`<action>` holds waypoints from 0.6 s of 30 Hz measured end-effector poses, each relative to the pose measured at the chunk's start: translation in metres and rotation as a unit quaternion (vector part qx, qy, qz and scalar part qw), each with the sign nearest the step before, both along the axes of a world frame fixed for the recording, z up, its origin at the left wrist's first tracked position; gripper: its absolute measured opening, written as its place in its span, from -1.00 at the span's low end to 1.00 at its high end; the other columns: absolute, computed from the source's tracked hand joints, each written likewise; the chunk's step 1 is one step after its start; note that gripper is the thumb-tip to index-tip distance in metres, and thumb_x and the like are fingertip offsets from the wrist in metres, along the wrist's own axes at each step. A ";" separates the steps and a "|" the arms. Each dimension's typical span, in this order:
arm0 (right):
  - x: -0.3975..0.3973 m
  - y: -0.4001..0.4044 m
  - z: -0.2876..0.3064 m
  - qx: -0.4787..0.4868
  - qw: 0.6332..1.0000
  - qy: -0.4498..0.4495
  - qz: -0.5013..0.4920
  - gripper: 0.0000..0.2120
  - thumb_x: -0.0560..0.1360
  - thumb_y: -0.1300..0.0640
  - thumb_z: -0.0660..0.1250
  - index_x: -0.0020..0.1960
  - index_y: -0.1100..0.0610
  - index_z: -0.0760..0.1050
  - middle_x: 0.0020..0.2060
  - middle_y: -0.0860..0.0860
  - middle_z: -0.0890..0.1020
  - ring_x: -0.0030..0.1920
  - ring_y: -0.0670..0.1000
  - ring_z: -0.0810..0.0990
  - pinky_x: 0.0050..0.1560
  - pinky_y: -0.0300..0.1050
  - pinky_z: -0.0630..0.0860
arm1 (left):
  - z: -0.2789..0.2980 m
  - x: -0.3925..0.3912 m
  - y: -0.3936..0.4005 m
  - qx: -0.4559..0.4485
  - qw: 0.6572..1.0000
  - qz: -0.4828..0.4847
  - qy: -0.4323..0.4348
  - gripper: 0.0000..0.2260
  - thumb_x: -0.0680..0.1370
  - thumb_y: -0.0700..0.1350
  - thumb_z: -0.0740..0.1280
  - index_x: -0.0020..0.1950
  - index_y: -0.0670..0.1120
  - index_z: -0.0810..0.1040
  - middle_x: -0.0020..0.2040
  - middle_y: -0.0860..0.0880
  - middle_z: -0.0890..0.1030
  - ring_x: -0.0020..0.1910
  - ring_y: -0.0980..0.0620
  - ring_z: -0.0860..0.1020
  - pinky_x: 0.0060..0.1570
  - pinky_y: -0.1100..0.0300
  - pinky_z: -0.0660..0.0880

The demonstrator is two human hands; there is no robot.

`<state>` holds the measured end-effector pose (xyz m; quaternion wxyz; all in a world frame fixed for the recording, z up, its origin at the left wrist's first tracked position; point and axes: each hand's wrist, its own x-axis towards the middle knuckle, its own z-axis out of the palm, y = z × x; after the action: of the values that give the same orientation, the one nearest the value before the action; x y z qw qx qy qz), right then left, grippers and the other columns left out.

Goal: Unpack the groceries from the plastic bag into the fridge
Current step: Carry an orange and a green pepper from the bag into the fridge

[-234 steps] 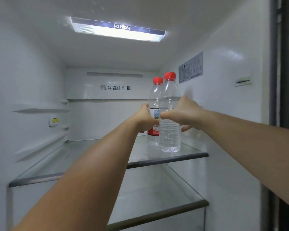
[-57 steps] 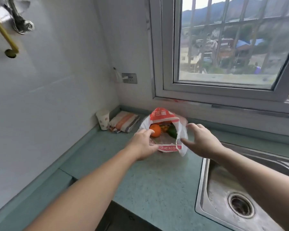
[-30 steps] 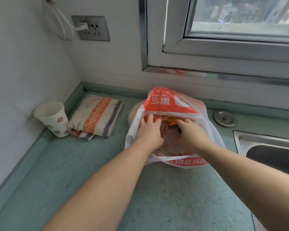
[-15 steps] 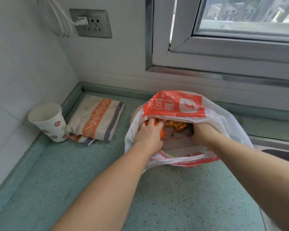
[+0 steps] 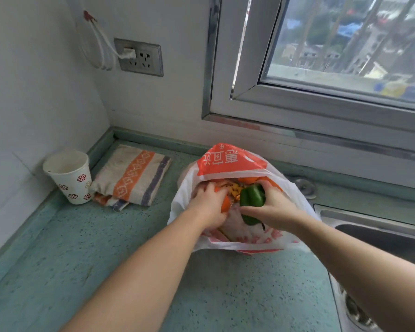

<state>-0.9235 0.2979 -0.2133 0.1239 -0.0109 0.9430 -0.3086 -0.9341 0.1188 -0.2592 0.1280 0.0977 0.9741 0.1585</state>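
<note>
Both hands are inside the plastic bag (image 5: pixel 228 161), which sits toward the back edge of the bench (image 5: pixel 82 248), just left of the sink (image 5: pixel 381 236). The fridge isn't in view.

Left hand (image 5: pixel 207 204): fingers curled down over an orange (image 5: pixel 225 203), gripping it from above. Right hand (image 5: pixel 273 208): fingers wrapped round a green bell pepper (image 5: pixel 250 202), thumb on its near side; the pepper is already partly above the bag's mouth. More orange fruit and sth yellow lie deeper in the bag; can't tell what the yellow bits are.

Step, as I judge it: lift out both items w/o dragging the bag along.
- Bring the hands straight up thru the opening, not sideways; the thin film will likely snag on wrists and tip the rest out.
- The orange is round and smooth, so keep the palm over it, not just fingertips.
- The pepper is light and lobed, easy to hold; don't squeeze hard.
- Nothing pins the bag down w/ both hands full, so go slow till clear of the rim.

Paper cup (image 5: pixel 68 176) and folded cloth (image 5: pixel 132 174) sit at the back-left corner, well apart from the bag and out of the way.
</note>
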 end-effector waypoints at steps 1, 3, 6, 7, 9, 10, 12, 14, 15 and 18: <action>0.005 0.000 0.010 -0.029 1.000 0.001 0.000 -0.31 0.31 -0.20 0.46 0.35 -0.11 0.29 0.15 -0.08 0.47 0.05 -0.09 0.52 -0.15 -0.22 0.59 | 0.004 0.005 0.002 0.007 1.000 0.000 0.003 -0.43 0.53 0.12 0.32 0.48 0.12 0.18 0.49 -0.08 0.16 0.46 -0.23 0.19 0.43 -0.17 0.23; 0.020 0.002 0.030 -0.083 0.996 0.009 -0.008 -0.48 0.42 -0.11 0.43 0.32 -0.09 0.34 0.08 -0.11 0.48 -0.04 -0.18 0.50 -0.23 -0.36 0.46 | 0.013 0.017 0.003 0.016 1.000 -0.003 0.007 -0.46 0.54 0.16 0.30 0.47 0.16 0.18 0.48 -0.05 0.17 0.43 -0.19 0.25 0.40 -0.15 0.30; 0.050 0.018 0.052 -0.166 0.985 -0.008 -0.047 -0.62 0.48 -0.10 0.37 0.24 -0.12 0.36 0.07 -0.06 0.50 0.00 -0.09 0.53 -0.13 -0.20 0.54 | 0.034 0.037 0.002 0.023 1.000 0.011 0.017 -0.47 0.52 0.28 0.26 0.44 0.22 0.22 0.44 -0.02 0.26 0.36 -0.12 0.37 0.27 -0.10 0.45; 0.062 0.025 0.060 -0.194 0.978 -0.025 -0.072 -0.66 0.50 -0.13 0.33 0.23 -0.13 0.37 0.07 -0.01 0.51 0.01 0.00 0.55 -0.18 -0.11 0.58 | 0.044 0.045 0.003 0.025 0.999 0.016 0.029 -0.48 0.50 0.32 0.25 0.42 0.23 0.25 0.41 0.00 0.31 0.32 -0.11 0.42 0.22 -0.08 0.48; 0.088 0.040 0.076 -0.256 0.957 -0.055 -0.125 -0.68 0.53 -0.20 0.25 0.22 -0.10 0.40 0.06 0.08 0.52 -0.03 0.14 0.59 -0.35 -0.10 0.57 | 0.067 0.064 0.008 0.037 0.998 0.016 0.050 -0.50 0.47 0.36 0.21 0.36 0.22 0.32 0.32 0.01 0.42 0.23 -0.08 0.49 0.13 -0.05 0.51; 0.104 0.049 0.084 -0.275 0.949 -0.052 -0.146 -0.66 0.53 -0.22 0.23 0.22 -0.09 0.42 0.05 0.09 0.53 -0.05 0.17 0.60 -0.38 -0.11 0.55 | 0.080 0.076 0.013 0.045 0.997 0.011 0.061 -0.51 0.48 0.36 0.20 0.34 0.20 0.35 0.29 0.02 0.46 0.19 -0.07 0.50 0.10 -0.03 0.51; 0.141 0.068 0.101 -0.294 0.939 -0.026 -0.174 -0.68 0.53 -0.22 0.23 0.18 -0.07 0.44 0.04 0.10 0.53 -0.05 0.20 0.61 -0.38 -0.10 0.55 | 0.105 0.104 0.028 0.050 0.995 -0.015 0.084 -0.53 0.49 0.37 0.19 0.32 0.19 0.38 0.26 0.04 0.50 0.16 -0.04 0.52 0.03 0.04 0.50; 0.183 0.089 0.120 -0.309 0.929 0.011 -0.203 -0.69 0.53 -0.19 0.25 0.17 -0.04 0.45 0.05 0.13 0.53 -0.02 0.23 0.60 -0.37 -0.08 0.55 | 0.134 0.136 0.051 0.045 0.991 -0.060 0.110 -0.53 0.48 0.38 0.17 0.31 0.20 0.39 0.24 0.06 0.52 0.14 -0.02 0.53 -0.03 0.09 0.49; 0.205 0.103 0.132 -0.310 0.926 0.036 -0.213 -0.68 0.53 -0.18 0.26 0.17 -0.02 0.46 0.06 0.14 0.54 0.00 0.21 0.60 -0.33 -0.09 0.55 | 0.152 0.151 0.065 0.048 0.988 -0.085 0.122 -0.54 0.48 0.38 0.18 0.29 0.20 0.39 0.23 0.07 0.53 0.12 -0.02 0.53 -0.06 0.09 0.49; 0.273 0.149 0.176 -0.299 0.911 0.125 -0.254 -0.65 0.54 -0.16 0.25 0.22 0.01 0.48 0.09 0.12 0.57 0.03 0.09 0.58 -0.19 -0.12 0.49 | 0.211 0.197 0.116 0.098 0.974 -0.139 0.152 -0.60 0.48 0.35 0.23 0.23 0.19 0.43 0.16 0.02 0.55 0.04 -0.04 0.55 -0.01 0.03 0.54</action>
<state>-0.6502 0.4472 -0.0376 -0.0868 0.1535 0.7853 -0.5934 -0.7372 0.2351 -0.0482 -0.0108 0.2671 0.9389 0.2168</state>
